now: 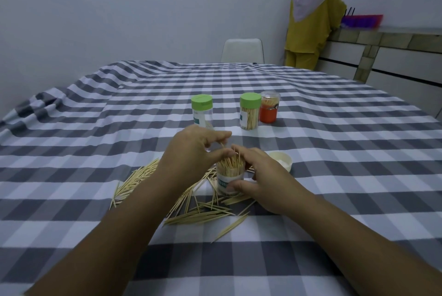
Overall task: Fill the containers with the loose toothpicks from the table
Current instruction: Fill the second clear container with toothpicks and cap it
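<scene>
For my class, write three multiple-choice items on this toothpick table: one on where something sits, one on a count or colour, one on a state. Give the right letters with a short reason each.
1. Where does the loose cream lid lie?
A. on the chair
B. on the cloth just right of the open jar
C. on top of the orange jar

2. How many jars have green lids?
A. two
B. four
C. none

3. What state is the open jar in?
A. lying on its side
B. empty
C. upright and packed with toothpicks

Answers:
1 B: the lid rests on the checked cloth beside the jar, behind the right hand.
2 A: the left green-lid jar and right green-lid jar stand at the back beside the orange jar.
3 C: toothpick tips crowd its mouth while the right hand holds it and the left hand pinches a toothpick above it.
</scene>
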A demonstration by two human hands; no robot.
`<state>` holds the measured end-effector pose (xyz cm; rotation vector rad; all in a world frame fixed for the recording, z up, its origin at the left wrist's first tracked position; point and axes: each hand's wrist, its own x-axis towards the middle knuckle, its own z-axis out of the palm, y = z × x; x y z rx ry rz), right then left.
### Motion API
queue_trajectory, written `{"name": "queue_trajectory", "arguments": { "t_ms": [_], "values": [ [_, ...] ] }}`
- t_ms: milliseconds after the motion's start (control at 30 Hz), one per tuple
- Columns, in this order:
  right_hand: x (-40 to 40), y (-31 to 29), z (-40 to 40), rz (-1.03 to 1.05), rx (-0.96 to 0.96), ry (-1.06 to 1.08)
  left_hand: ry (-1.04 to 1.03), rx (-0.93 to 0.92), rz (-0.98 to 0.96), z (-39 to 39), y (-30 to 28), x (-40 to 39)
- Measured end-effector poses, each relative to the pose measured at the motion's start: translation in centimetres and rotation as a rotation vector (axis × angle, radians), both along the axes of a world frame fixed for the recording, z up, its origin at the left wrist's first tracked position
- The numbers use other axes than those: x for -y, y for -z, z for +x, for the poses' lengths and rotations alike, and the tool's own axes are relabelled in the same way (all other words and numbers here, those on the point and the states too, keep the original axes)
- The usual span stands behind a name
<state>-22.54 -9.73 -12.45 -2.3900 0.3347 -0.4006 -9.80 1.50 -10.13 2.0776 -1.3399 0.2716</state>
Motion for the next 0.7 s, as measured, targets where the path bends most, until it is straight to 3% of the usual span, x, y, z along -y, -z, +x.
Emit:
{"name": "queue_trajectory", "arguments": {
  "t_ms": [300,433,600,700],
  "values": [
    [0.5,0.1,0.1,0.0,0.058,0.088,0.119,0.203,0.162,-1.7,1.6,1.0],
    [0.4,0.1,0.1,0.0,0.054,0.119,0.111,0.294,0.077,-1.5,1.8,0.8],
    [0.5,0.0,0.1,-0.002,0.034,0.128,0.157,0.422,0.15,-0.7,1.6,0.6],
    [0.5,0.0,0.1,-0.015,0.019,0.13,0.159,0.348,0.166,-0.5,1.2,0.4]
  ]
}}
